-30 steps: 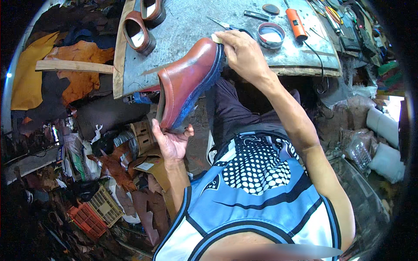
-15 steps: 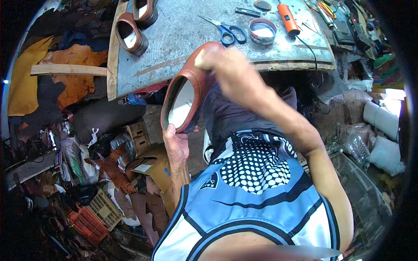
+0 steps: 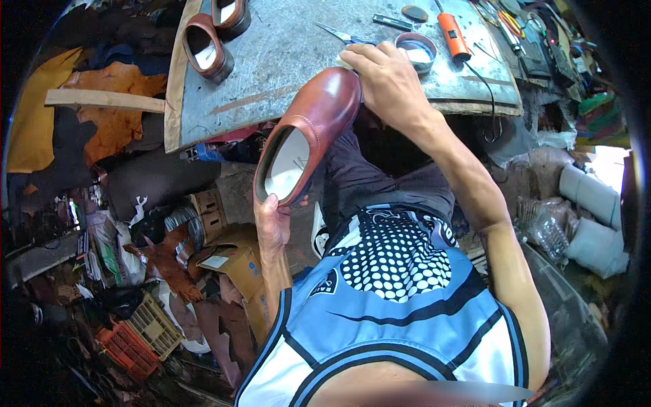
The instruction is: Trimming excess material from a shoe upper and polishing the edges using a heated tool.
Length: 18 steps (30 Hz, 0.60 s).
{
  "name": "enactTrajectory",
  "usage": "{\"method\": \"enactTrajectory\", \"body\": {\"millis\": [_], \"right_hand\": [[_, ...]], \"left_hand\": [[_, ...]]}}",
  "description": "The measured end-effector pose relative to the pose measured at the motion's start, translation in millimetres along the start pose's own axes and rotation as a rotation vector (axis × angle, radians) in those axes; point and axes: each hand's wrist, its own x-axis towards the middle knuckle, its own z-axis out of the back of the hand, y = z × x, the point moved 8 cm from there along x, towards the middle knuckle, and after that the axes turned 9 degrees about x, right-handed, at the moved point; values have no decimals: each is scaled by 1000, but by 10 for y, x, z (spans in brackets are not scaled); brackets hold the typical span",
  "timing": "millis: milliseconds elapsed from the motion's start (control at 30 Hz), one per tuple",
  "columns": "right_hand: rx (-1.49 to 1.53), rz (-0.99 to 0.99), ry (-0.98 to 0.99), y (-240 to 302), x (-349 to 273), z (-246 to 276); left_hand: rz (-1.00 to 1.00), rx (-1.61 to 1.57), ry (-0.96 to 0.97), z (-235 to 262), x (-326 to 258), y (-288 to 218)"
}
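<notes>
A reddish-brown leather clog-like shoe (image 3: 324, 105) is held in front of me, toe pointing away and white insole facing up. My left hand (image 3: 274, 225) grips it by the heel, thumb at the rim and fingers underneath. Beyond the toe is my right hand (image 3: 399, 85), closed on a small pale pad or cloth (image 3: 346, 61), mostly hidden under the fingers. Just past that hand stands a round open tin (image 3: 424, 66) with whitish contents. Scissors (image 3: 331, 30) with blue handles lie on the table, partly covered by the right hand.
The worn metal-topped table (image 3: 271, 64) carries two similar shoes, a nearer one (image 3: 218, 66) and a farther one (image 3: 232, 26), at its left. An orange corded tool (image 3: 453, 37) and a dark cutter (image 3: 392, 22) lie at the right. Leather scraps (image 3: 122, 119) and crates (image 3: 129, 349) crowd the left side.
My right hand has moved off the top of the shoe's toe, away and to the right, toward the tin. The left hand keeps its hold on the heel.
</notes>
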Motion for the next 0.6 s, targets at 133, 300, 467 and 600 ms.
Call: {"method": "enactTrajectory", "body": {"millis": [133, 300, 467, 600], "right_hand": [[93, 317, 21, 871, -194, 56], [-94, 52, -149, -231, -23, 513], [-158, -188, -186, -547, -196, 1145], [-166, -74, -39, -808, -320, 859]], "left_hand": [[0, -54, 11, 29, 4, 76], [22, -85, 4, 19, -46, 149], [159, -258, -12, 71, -100, 263], [168, -313, 60, 144, -86, 390]]}}
